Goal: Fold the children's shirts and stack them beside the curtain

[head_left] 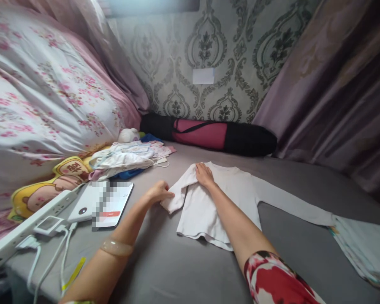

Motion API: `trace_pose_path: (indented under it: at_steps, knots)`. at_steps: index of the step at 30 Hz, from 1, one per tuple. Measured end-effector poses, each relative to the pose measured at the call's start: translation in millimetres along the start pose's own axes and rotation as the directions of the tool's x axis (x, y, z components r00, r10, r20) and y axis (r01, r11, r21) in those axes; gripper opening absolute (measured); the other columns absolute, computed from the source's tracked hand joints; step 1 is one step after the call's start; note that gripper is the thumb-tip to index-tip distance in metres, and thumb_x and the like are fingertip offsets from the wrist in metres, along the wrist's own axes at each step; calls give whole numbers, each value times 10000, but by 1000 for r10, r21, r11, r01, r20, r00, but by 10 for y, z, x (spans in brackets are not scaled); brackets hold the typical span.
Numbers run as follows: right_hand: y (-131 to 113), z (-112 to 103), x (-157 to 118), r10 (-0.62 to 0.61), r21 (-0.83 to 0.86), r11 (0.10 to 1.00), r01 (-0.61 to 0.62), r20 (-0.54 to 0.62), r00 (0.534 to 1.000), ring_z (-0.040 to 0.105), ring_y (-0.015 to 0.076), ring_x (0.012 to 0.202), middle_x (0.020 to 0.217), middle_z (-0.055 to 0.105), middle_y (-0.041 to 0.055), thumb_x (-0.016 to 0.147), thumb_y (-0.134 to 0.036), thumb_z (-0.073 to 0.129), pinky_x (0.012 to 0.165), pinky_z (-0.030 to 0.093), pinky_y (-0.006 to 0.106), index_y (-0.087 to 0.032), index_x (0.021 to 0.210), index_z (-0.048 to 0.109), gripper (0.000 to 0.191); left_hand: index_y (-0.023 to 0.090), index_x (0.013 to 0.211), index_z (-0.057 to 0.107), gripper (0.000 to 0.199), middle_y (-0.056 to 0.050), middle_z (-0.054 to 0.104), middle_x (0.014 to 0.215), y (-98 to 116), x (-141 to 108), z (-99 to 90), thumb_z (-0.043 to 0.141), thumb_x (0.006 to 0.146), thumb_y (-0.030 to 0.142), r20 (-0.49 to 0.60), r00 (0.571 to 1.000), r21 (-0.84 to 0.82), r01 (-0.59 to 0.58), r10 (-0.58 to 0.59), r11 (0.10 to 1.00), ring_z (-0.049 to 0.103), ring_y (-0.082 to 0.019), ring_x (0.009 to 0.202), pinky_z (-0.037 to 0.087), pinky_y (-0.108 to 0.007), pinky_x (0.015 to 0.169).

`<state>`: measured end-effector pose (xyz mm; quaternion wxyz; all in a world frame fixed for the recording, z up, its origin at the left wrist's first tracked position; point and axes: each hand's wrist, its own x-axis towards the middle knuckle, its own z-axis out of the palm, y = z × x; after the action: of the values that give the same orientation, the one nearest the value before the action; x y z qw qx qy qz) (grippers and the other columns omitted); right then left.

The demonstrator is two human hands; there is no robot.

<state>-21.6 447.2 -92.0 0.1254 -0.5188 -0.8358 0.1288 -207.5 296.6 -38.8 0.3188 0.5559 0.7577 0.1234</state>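
A small white long-sleeved shirt [231,190] lies spread on the grey bed sheet [177,266], its neckline toward the wall. My left hand [160,192] pinches the edge of the shirt's left-hand sleeve near the cuff, and that sleeve angles down beside the body. Flat on the shirt's shoulder, where this sleeve begins, rests my right hand [204,174], fingers stretched out. The other sleeve reaches out to the right, its cuff touching a stack of folded cloth [364,245].
Left of the shirt lie a crumpled clothes pile [126,156], a yellow cartoon cushion [38,196], a phone [115,204], and a power strip [34,223] with white cables. A long black and red bag [205,134] lies along the patterned wall. Curtains hang on both sides.
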Motion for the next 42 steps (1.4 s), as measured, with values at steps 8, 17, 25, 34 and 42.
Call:
trace_pose_path:
  at_steps: [8,17,25,34,42]
  knots:
    - [-11,54,-36,45,55,998,-44,-22,999,241,176,1439,1545,360,47,1013,-299,238,1172,138,351,-183,1459,394,487,164,685,561,320,25,502,566,-340,438,-704,642,596,460,-218,974,-325,-137,66,936,466,-121,506,304,-216,463]
    - [-132,49,-107,60,-48,997,-60,9,998,137,240,1471,1595,230,103,998,-478,223,1169,60,404,-163,1512,313,610,143,976,667,287,-105,671,867,-399,850,-702,452,822,251,-494,864,28,128,-98,991,628,-251,835,449,-286,685]
    - [-159,47,-114,82,-90,993,-81,9,997,148,264,1465,1592,247,83,992,-508,229,1161,71,453,-236,1533,271,606,172,1214,556,375,-197,619,1148,-432,808,-455,311,971,319,-530,848,405,226,26,886,646,-315,984,480,-400,815]
    - [-173,45,-113,81,-90,993,-81,-2,997,167,276,1457,1586,261,88,994,-408,198,1165,91,451,-153,1510,329,590,18,1256,466,404,-283,572,1169,-397,905,-364,225,947,120,-515,856,512,337,-31,790,660,-348,1007,504,-445,799]
    - [-174,76,-119,80,-102,991,-84,-40,996,183,272,1451,1578,284,84,977,-370,240,1165,91,444,-162,1502,350,574,-41,1182,580,416,-348,558,1181,7,863,-374,331,876,92,-532,846,515,287,38,808,497,-454,1170,384,-570,896]
